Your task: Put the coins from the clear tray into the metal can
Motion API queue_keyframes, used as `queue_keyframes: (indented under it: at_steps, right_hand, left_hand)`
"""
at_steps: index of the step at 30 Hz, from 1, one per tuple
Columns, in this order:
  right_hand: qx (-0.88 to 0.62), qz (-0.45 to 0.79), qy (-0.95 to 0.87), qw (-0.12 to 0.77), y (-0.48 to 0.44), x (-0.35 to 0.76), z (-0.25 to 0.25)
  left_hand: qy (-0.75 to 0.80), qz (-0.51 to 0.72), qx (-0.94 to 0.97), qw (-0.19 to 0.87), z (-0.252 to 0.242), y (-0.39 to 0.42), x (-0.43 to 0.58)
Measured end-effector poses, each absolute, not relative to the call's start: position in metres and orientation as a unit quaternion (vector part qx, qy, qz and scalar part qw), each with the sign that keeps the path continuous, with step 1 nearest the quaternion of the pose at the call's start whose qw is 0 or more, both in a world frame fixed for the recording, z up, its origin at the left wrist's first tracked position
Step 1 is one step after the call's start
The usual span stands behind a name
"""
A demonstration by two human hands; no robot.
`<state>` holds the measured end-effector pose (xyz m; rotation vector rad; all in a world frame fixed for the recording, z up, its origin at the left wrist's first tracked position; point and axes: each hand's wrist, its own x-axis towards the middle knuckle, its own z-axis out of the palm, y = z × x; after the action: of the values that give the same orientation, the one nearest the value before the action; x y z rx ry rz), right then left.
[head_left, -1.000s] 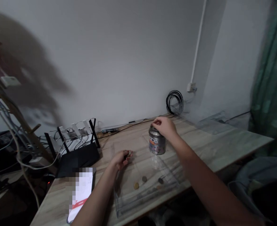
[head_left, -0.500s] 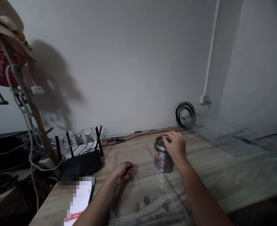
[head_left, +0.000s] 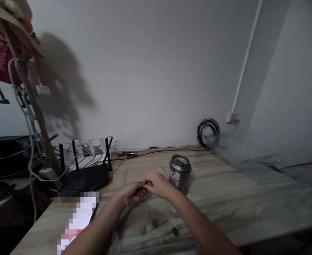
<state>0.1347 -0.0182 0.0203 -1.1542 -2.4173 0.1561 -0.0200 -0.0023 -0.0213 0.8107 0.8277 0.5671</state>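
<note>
My left hand (head_left: pixel 133 193) is curled around several dark coins (head_left: pixel 140 190), partly hidden by its fingers. Over it reaches my right hand (head_left: pixel 157 184), its thumb and fingers pinched together at the coins; the exact piece between them is hard to see. Just behind and right of that hand stands a metal coin bank (head_left: pixel 181 168), upright, with a slot in its lid and a clear lower body. Below the hands, a gold-coloured coin (head_left: pixel 143 230) and a dark coin (head_left: pixel 154 223) lie apart, with several more near the bottom edge.
A clear plastic sheet or tray (head_left: pixel 129 244) lies under the loose coins. At left are a black router (head_left: pixel 85 180) and a blurred-out screen or sheet (head_left: pixel 78 216). Coiled black cable (head_left: pixel 208 132) leans against the wall, and a pen-like item (head_left: pixel 127 153) lies at the back.
My right hand has moved from the coin bank's lid down and left to my left hand, uncovering the slot. My left hand remains curled around the coins. The view has shifted slightly.
</note>
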Motion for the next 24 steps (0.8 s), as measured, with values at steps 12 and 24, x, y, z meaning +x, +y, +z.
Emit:
queue_keyframes:
  at_steps: [12, 24]
  right_hand:
    - [-0.665, -0.135, -0.602, 0.421, -0.008, 0.246, 0.059]
    - [-0.49, -0.005, -0.775, 0.399, -0.022, 0.163, 0.043]
  left_hand:
    - [0.416, 0.282, 0.394, 0.77, -0.014, -0.007, -0.016]
    - [0.377, 0.242, 0.418, 0.79, -0.015, -0.007, -0.021]
